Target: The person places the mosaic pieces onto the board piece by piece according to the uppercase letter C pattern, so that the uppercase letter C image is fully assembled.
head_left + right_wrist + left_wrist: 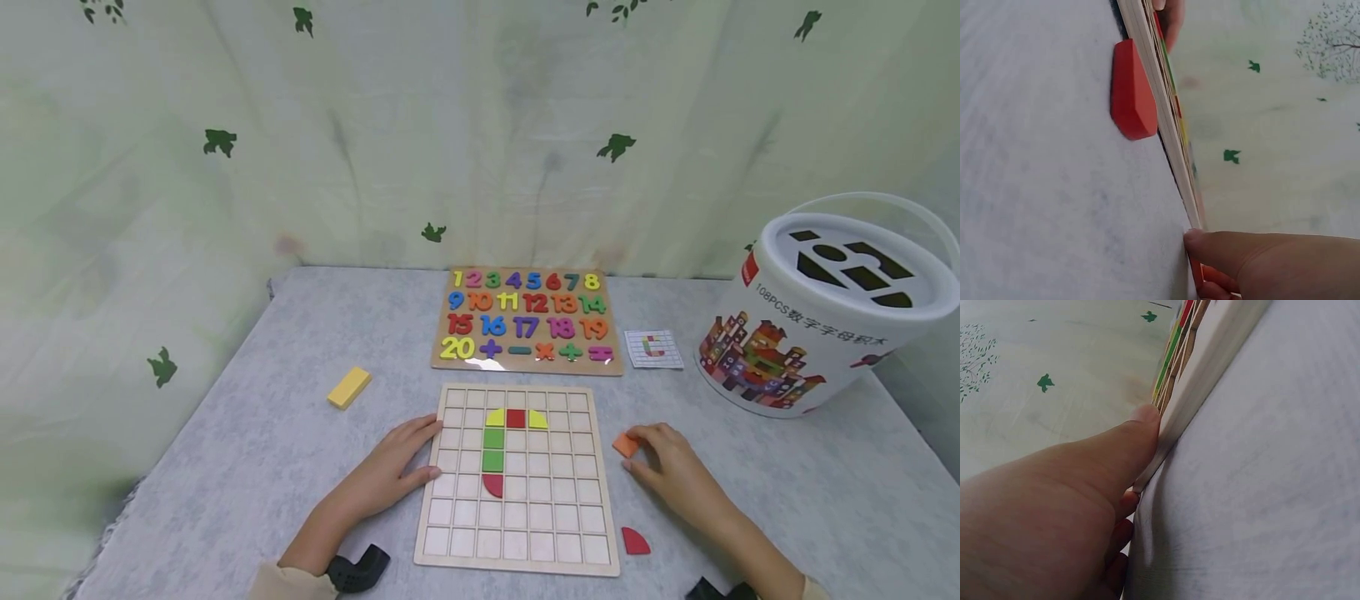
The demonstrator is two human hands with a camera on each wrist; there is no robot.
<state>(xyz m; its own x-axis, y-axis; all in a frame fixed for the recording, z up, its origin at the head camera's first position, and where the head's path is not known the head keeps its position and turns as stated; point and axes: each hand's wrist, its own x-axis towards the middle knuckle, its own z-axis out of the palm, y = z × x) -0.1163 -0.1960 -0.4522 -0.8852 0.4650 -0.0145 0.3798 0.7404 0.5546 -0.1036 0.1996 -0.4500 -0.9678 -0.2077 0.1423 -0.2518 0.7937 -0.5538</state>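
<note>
The wooden grid board (517,479) is lying flat on the grey table (247,450), directly in front of the person. It appears rigid and moderately heavy for its size, so it is likely to slide rather than flex if pushed at an edge. A column of coloured pieces (495,450) is sitting in its cells: yellow, red and yellow across the top, two green squares below, and a red curved piece at the foot.

The left hand (390,475) is resting against the board's left edge with fingers relaxed and spread, thumb touching the rim; it is bracing, not gripping.

The right hand (671,471) is lying on the table just right of the board, its fingers curling around the orange block (625,445), pinching it at the sides. The block looks small, light, stiff and smooth-faced; holding it by two opposite flat sides is judged the most secure grip.

A red quarter-round piece (635,542) is lying on the table just beside the board's lower right corner, untouched. It appears light and hard; its two straight edges are offering the better purchase, the curved edge being likelier to slip.
</note>
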